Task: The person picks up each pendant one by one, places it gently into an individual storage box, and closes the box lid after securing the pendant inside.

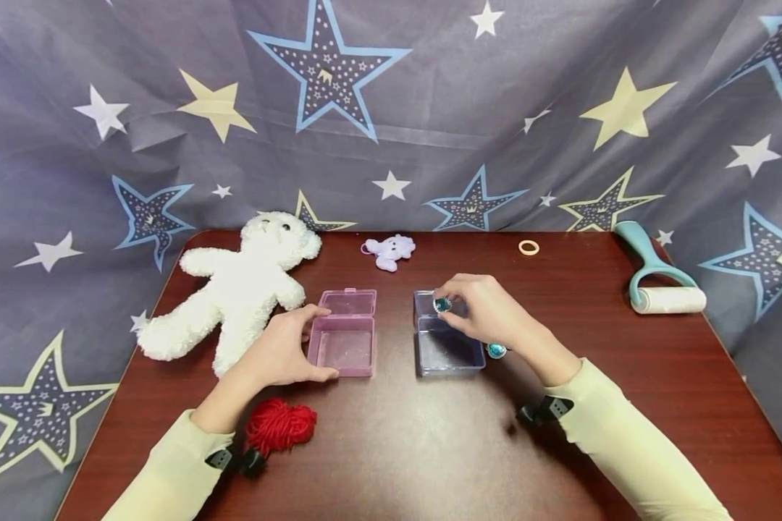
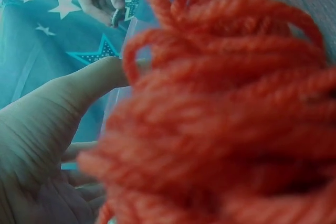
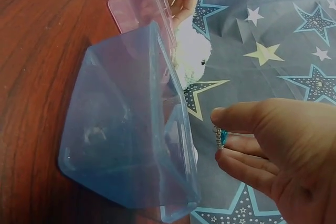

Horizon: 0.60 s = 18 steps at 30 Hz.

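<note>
Head view: two small lidded boxes stand open side by side on the bench [image 1: 391,449], a pink box [image 1: 342,331] on the left and a blue box [image 1: 444,334] on the right.

Left hand [image 1: 285,349]: thumb and fingers curled round the pink box's near left corner, steadying it. Pink box interior looks bare.

Right hand [image 1: 489,310]: thumb and forefinger pinch one teal gem [image 1: 442,305], held over the rear of the blue box at the hinge line. Right wrist view confirms the pinch: gem between fingertips, above and apart from the box. Blue box interior appears bare too, though the hand hides part of it.

Progress, as judged: nothing is loaded in either box. One gem is in hand, not yet set down. A second teal gem [image 1: 496,351] lies on the bench, just beside the blue box's right wall, below the right wrist.

Count:
- boxes: 2
- teal gems: 2
- white plush bear [image 1: 234,289]: 1
- small lilac bear [image 1: 391,251]: 1
- red yarn bundle [image 1: 280,425]: 1
- hair tie [image 1: 528,247]: 1
- lint roller [image 1: 658,284]: 1
</note>
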Tool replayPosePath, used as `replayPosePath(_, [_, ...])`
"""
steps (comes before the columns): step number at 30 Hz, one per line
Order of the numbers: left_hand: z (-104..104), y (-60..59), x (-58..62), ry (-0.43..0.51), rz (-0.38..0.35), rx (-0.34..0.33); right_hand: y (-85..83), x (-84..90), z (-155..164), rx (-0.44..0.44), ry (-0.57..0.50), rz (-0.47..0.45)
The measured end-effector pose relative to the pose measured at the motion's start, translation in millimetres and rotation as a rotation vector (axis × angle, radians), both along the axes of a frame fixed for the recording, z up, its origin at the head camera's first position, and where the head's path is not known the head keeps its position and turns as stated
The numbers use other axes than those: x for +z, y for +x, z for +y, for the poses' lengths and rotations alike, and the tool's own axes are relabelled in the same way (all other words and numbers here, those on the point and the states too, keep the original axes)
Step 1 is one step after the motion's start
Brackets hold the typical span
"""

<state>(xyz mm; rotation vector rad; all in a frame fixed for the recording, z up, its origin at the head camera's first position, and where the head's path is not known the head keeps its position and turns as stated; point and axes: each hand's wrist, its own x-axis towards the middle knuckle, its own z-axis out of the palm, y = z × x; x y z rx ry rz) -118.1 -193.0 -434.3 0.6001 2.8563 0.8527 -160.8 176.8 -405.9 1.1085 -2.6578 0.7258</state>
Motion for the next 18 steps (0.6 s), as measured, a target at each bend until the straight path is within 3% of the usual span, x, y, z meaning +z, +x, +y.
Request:
replayPosePath(7, [0,0.9,-0.1,-0.016,-0.001,-0.004,-2.3,1.2,12,-0.035,-0.009,0.028])
replayPosePath(18, [-1,0.6,2.6,-0.042,0.022,-0.012,3.3,-6.8,24,-0.060,0.017,-0.015])
